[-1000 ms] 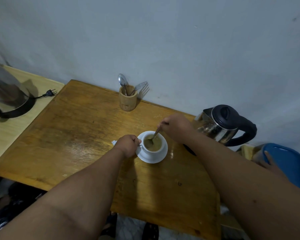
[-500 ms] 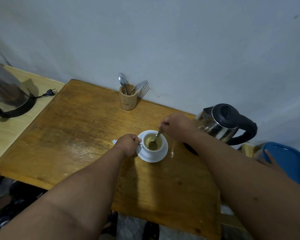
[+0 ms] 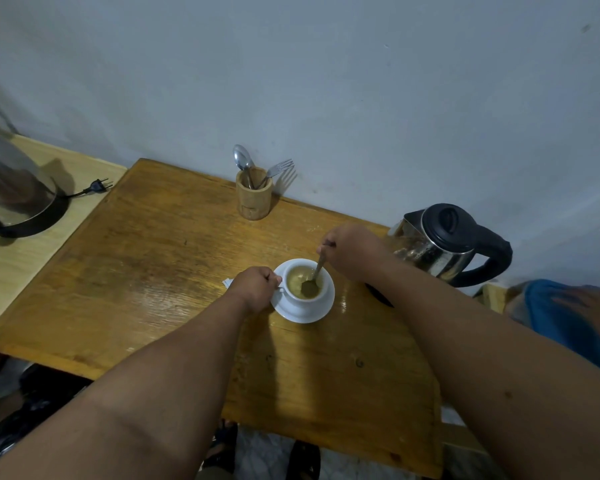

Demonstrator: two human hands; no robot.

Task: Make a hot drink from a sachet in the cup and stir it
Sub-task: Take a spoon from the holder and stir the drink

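The white cup (image 3: 304, 285) sits on its saucer (image 3: 321, 308) toward the right side of the wooden surface (image 3: 146, 271), roughly midway between the far and near edges, holding a pale greenish-brown drink. The left hand (image 3: 255, 287) is closed around the cup's handle on its left. The right hand (image 3: 352, 251) pinches the top of a spoon (image 3: 314, 278), whose bowl dips into the drink. A scrap of white sachet (image 3: 228, 282) peeks out just left of the left hand. Near the far edge stands a wooden holder (image 3: 254, 197) with cutlery. A steel kettle (image 3: 440, 245) with a black lid sits at the far right corner.
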